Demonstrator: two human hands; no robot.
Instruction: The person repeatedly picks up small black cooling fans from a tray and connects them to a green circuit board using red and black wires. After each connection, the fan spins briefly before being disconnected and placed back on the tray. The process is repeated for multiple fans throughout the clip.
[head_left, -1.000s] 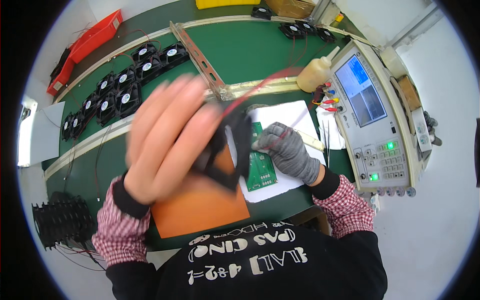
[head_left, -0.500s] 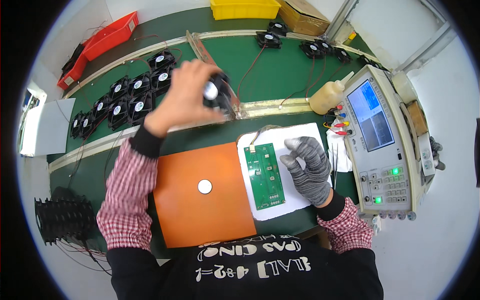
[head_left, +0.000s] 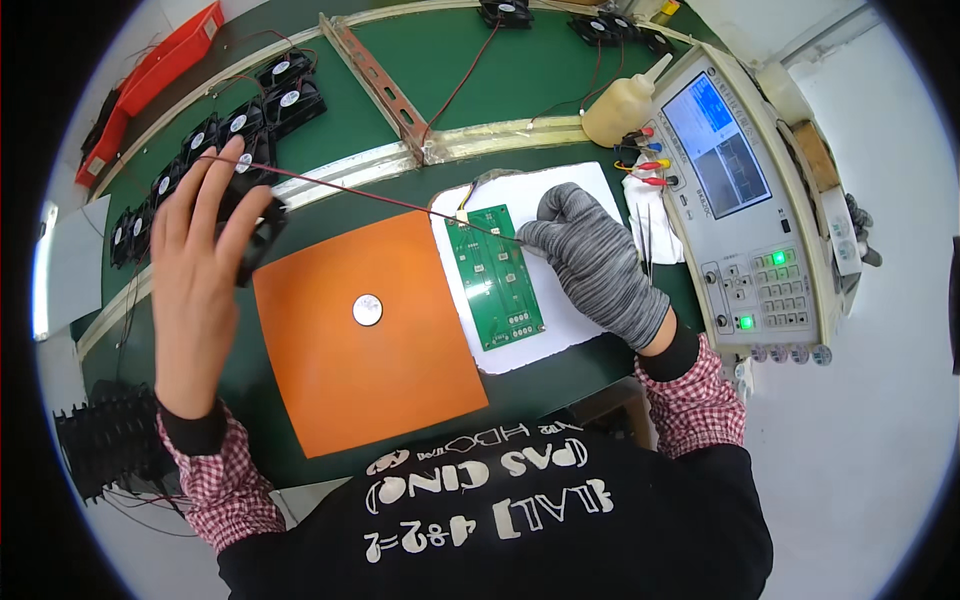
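Observation:
My bare left hand (head_left: 195, 270) grips a black square cooling fan (head_left: 266, 232) above the left edge of the orange sheet; fingers and blur hide part of the fan. From it a thin dark-red wire lead (head_left: 370, 192) runs taut to the right. My right hand (head_left: 595, 260), in a grey knitted glove, pinches the lead's far end between thumb and forefinger. Just left of that glove, a green circuit board (head_left: 505, 300) with a small white connector lies on a white pad (head_left: 560, 330). A round white disc (head_left: 367, 310) rests on the orange sheet (head_left: 390, 390).
Several black fans (head_left: 240, 122) stand behind my left hand. At right are a test instrument (head_left: 720, 190) with a lit screen, a squeeze bottle (head_left: 618, 110) and tweezers (head_left: 646, 235) on white tissue. A metal rail (head_left: 375, 85) crosses the back; black fans are stacked (head_left: 105, 435) at lower left.
My left hand has carried the fan leftward and closer to me. The right hand, earlier empty over the pad, now pinches the lead's end. The whole view has shifted slightly.

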